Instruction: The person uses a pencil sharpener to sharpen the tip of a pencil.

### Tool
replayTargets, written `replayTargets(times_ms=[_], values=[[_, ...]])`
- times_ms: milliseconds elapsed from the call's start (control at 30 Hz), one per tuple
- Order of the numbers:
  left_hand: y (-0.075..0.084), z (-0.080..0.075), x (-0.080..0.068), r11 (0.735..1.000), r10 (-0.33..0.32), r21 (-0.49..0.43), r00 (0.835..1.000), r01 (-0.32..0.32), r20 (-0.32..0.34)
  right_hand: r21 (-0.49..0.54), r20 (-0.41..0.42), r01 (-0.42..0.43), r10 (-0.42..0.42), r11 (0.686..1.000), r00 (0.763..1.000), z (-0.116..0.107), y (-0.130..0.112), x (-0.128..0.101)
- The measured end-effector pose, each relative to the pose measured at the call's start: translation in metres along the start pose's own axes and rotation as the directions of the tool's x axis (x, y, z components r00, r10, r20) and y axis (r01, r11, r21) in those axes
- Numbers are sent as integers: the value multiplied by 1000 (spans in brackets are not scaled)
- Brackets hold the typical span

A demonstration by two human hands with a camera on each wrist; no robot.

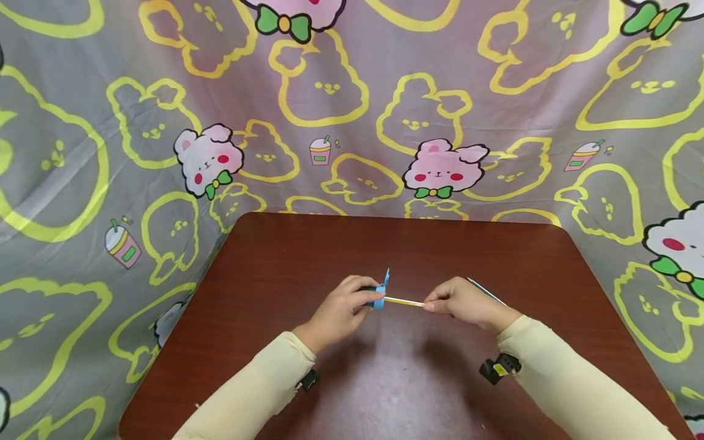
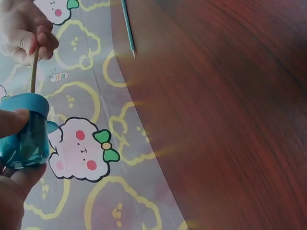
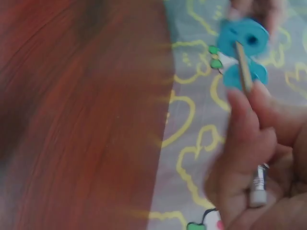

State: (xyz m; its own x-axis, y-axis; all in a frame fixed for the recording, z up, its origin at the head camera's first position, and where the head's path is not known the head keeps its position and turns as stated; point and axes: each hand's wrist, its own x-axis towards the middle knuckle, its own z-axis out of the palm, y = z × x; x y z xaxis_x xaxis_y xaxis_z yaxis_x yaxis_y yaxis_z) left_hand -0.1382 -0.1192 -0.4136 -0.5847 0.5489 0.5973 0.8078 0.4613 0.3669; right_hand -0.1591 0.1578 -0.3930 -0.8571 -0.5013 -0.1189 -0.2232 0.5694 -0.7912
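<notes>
Above the glossy wooden table (image 1: 396,379), the left hand (image 1: 338,311) grasps a round blue plastic sharpener (image 1: 379,296); the right hand (image 1: 464,302) pinches a slim yellow pencil (image 1: 404,301), tip inside it. A teal pencil (image 1: 486,291) lies behind.

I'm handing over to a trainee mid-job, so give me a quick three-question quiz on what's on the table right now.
1. True or false: the left hand holds the blue sharpener.
2. What do the right hand's fingers pinch?
3. The spare green pencil lies: A) on the table B) in the sharpener C) on the cloth.

Key: 1 true; 2 the yellow pencil, its tip in the sharpener; 3 A.
</notes>
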Motion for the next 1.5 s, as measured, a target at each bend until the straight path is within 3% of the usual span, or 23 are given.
replayTargets(times_ms=[133,300,400,467,600,700,800,867,933,1100,1167,1233,1267,1367,1500], values=[[-1,1,2,1000,-23,-12,1000,23,5,-47,37,-11,13,999,999,-5,1,3],[-3,-1,5,995,-101,-22,994,102,37,-265,-81,39,-63,963,995,0,-3,2],[-2,-3,7,985,-156,-58,985,160,68,-407,-185,106,-195,907,963,6,-4,-1],[-2,-4,7,975,-197,-91,977,205,86,-516,-256,169,-340,840,905,9,-2,-4],[-3,-5,8,955,-254,-133,962,266,100,-699,-306,281,-630,658,713,13,7,-9],[-4,-7,9,947,-273,-150,958,284,87,-756,-291,346,-759,555,583,15,13,-9],[-4,-8,9,941,-287,-163,955,296,73,-789,-279,372,-826,488,490,18,18,-7],[-4,-10,9,938,-293,-173,954,301,70,-808,-274,371,-850,457,450,19,20,-6],[-4,-10,9,934,-300,-180,951,309,76,-824,-271,361,-864,436,424,21,21,-5],[-3,-11,9,922,-315,-203,943,330,105,-839,-275,353,-882,415,382,24,21,-3],[-2,-11,9,920,-317,-206,942,334,111,-824,-287,357,-867,441,407,24,20,-4],[-2,-11,9,926,-309,-193,944,326,111,-791,-305,365,-834,491,460,24,19,-5],[-2,-11,9,932,-300,-178,947,316,110,-770,-312,366,-809,522,498,24,17,-5],[-2,-10,8,955,-259,-120,959,272,113,-671,-320,368,-699,643,639,21,13,-8],[-2,-8,7,984,-166,-42,982,170,94,-396,-241,303,-417,867,876,11,8,-8]])
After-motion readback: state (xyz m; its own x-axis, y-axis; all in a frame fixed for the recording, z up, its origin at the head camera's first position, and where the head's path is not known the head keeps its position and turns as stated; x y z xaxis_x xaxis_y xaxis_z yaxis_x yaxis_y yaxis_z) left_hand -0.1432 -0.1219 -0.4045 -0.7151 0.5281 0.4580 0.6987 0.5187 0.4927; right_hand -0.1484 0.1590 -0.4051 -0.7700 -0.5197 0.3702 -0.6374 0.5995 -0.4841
